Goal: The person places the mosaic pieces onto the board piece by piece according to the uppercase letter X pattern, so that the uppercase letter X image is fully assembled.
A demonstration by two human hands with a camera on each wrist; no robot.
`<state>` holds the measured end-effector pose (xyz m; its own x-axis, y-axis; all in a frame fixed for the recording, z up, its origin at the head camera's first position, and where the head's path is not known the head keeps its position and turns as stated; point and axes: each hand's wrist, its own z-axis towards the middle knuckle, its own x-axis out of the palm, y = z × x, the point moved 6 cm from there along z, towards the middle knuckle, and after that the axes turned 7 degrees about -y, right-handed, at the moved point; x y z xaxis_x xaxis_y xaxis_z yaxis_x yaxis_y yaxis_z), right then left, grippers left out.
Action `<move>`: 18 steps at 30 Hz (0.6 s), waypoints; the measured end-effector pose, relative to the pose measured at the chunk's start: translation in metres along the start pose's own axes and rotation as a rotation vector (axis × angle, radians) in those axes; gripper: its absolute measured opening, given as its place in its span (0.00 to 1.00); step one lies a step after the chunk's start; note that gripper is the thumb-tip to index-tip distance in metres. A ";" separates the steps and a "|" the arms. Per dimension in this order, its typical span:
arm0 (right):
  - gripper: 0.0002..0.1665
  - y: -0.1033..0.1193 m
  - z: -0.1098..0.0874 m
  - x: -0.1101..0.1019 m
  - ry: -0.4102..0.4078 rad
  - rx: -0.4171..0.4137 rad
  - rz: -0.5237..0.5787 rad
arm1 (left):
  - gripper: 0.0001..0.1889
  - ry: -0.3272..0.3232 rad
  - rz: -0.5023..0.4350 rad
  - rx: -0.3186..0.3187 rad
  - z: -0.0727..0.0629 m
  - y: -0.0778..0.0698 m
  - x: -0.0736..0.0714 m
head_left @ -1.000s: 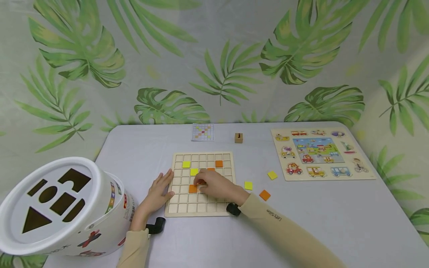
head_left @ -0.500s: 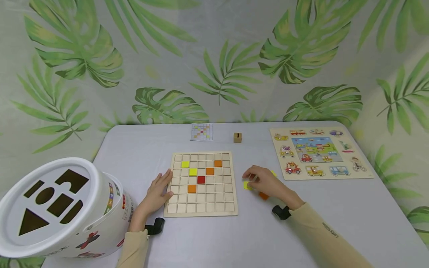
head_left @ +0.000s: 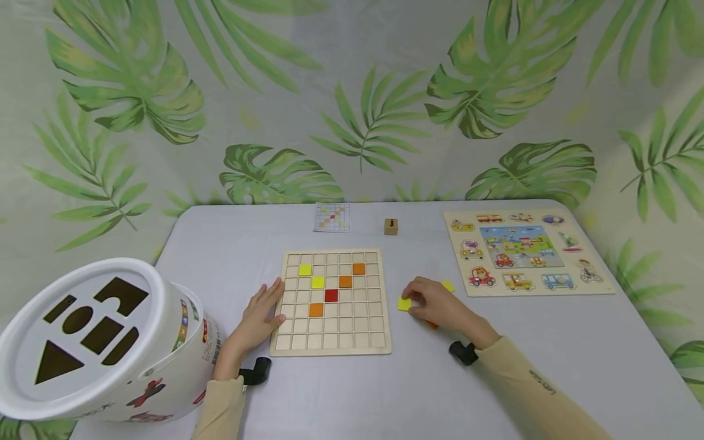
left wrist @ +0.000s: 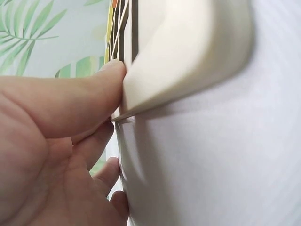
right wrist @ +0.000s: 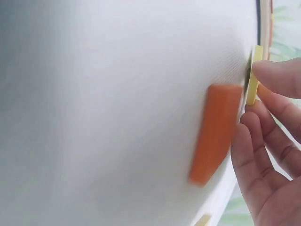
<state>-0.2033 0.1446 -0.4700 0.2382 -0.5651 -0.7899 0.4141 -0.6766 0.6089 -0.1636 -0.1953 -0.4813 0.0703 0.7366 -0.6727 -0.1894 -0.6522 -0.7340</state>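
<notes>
In the head view a wooden grid board (head_left: 330, 352) lies on the table with several tiles in its cells: yellow ones, orange ones and a red tile (head_left: 331, 295). My left hand (head_left: 257, 316) rests at the board's left side, fingers fairly straight. The left wrist view has its thumb (left wrist: 110, 84) on the board's edge. To the right of the board, my right hand (head_left: 437, 304) pinches a yellow tile (head_left: 404, 304) between thumb and fingers; the right wrist view shows this yellow tile (right wrist: 257, 53) edge-on. An orange tile (right wrist: 217, 132) lies close by, mostly under the hand in the head view.
Another yellow tile (head_left: 448, 286) lies behind my right hand. A printed pattern card (head_left: 332, 217) and a small wooden block (head_left: 391, 227) are at the back. A vehicle puzzle board (head_left: 583, 290) occupies the right, a white shape-sorter bucket (head_left: 181, 366) the left.
My right hand has left the red tile in the board, moved right to the loose tiles and taken hold of a yellow one. The left hand has stayed at the board's edge.
</notes>
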 end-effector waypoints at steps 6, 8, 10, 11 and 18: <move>0.13 0.020 0.009 0.004 -0.013 -0.052 0.065 | 0.34 -0.002 0.002 0.007 0.000 0.000 0.000; 0.13 0.029 0.014 0.008 -0.008 -0.068 0.086 | 0.34 -0.003 0.007 0.007 0.000 0.000 0.000; 0.13 0.038 0.019 0.014 0.005 -0.086 0.099 | 0.34 -0.004 0.010 0.007 0.000 0.000 0.000; 0.13 0.043 0.021 0.017 0.012 -0.097 0.107 | 0.34 -0.004 0.010 0.007 0.000 0.000 0.000; 0.11 0.069 0.039 0.042 0.056 -0.177 0.080 | 0.34 -0.004 0.005 -0.007 0.000 0.000 0.000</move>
<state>-0.1989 0.0559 -0.4582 0.3230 -0.5831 -0.7454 0.5386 -0.5344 0.6514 -0.1632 -0.1951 -0.4814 0.0652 0.7339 -0.6761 -0.1830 -0.6572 -0.7312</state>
